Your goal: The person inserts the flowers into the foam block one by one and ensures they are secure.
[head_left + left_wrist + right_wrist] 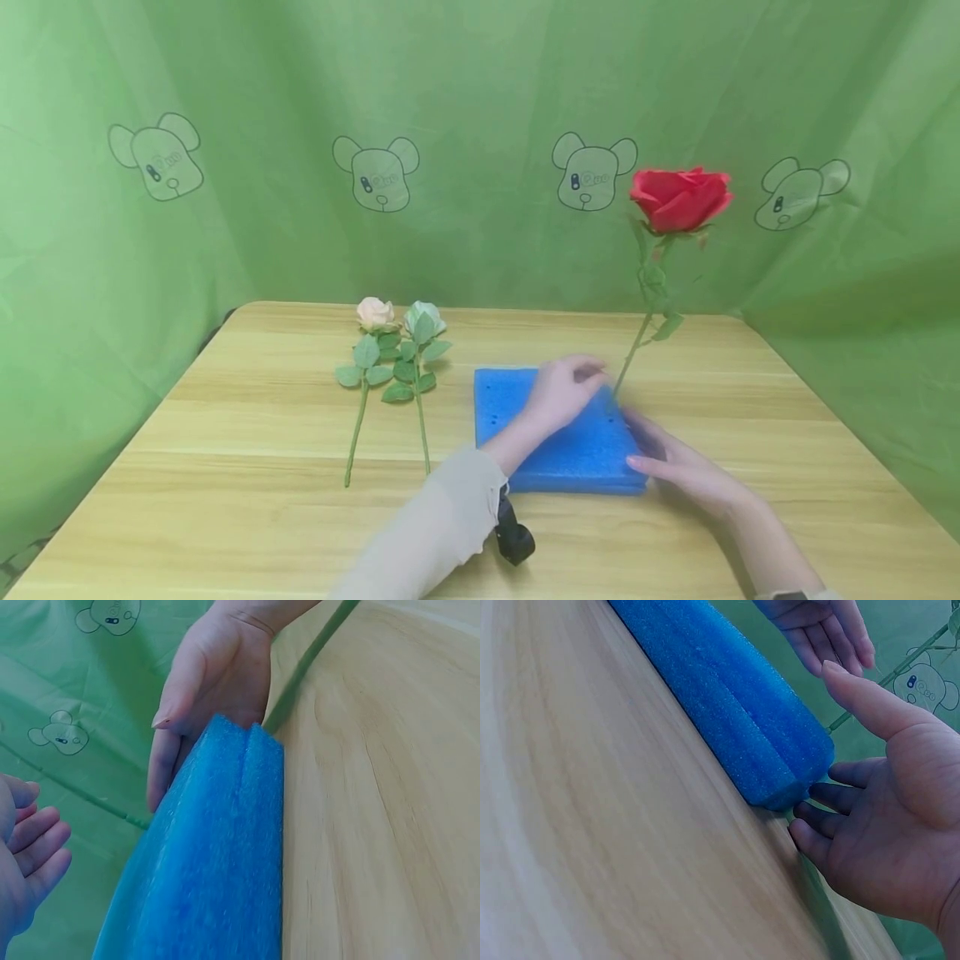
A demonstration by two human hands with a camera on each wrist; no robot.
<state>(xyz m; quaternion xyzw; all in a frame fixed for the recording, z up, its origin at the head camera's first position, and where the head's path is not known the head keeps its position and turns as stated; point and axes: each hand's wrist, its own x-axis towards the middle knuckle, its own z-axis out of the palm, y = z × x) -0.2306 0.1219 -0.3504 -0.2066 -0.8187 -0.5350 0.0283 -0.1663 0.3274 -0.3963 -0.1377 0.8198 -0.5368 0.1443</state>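
Observation:
A red rose (681,200) stands upright, leaning right, its thin green stem (634,350) in the right part of a blue foam block (577,454). The block lies on the table, looks two layers thick and has small holes in its top. My left hand (566,392) hovers over the block beside the stem, fingers loosely bent and holding nothing. At the block's right side is my right hand (693,475), thumb near the front corner. In the right wrist view its fingertips (832,799) are right at the foam's end, the palm facing it.
Left of the block lie a pale pink rose (375,313) and a pale blue-green rose (425,319), leafy stems pointing toward me. A black wrist camera (513,537) hangs from the left sleeve (431,521). Green cloth (480,250) surrounds the wooden table (225,467).

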